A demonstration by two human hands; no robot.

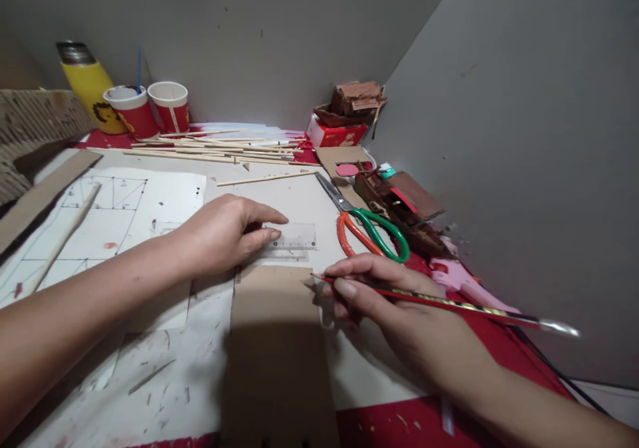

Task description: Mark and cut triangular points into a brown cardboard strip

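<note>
My left hand lies over a clear plastic ruler, thumb and index finger stretched out and apart at its surface; the other fingers are hidden. My right hand pinches a red and black pencil with gold markings. The pencil's sharpened tip is at the upper right corner of a brown cardboard strip, though I cannot tell whether it touches. Just beyond the ruler's right end, scissors with one orange and one green handle lie partly open. Left of my left hand is a paper with a line drawing.
Thin wooden sticks lie in a pile at the back. Behind them stand a yellow bottle and two red cups. Brown cardboard pieces and a pink glue gun lie at the right by the wall.
</note>
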